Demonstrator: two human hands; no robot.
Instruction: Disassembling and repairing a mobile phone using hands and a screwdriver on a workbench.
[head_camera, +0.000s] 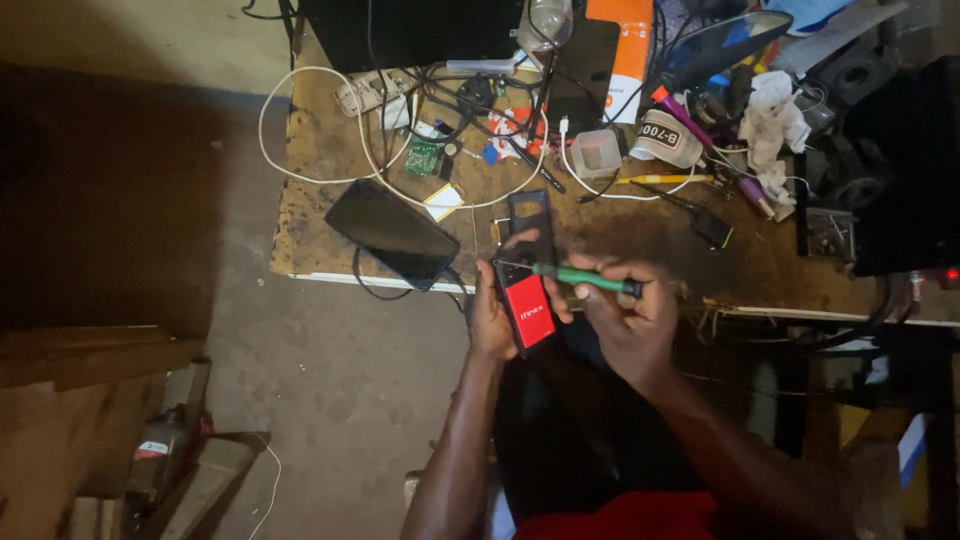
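Holding a red-backed phone (526, 312) up off the tabletop (320, 150) in the left hand (492, 318) and poking its top with a green tool (585, 279) in the right hand (628, 325), maybe slipping and scratching or dropping it

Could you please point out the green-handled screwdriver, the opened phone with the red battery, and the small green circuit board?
Green-handled screwdriver (580, 277), head view, middle of handle.
Opened phone with red battery (527, 312), head view, on the battery.
Small green circuit board (424, 157), head view, board centre.
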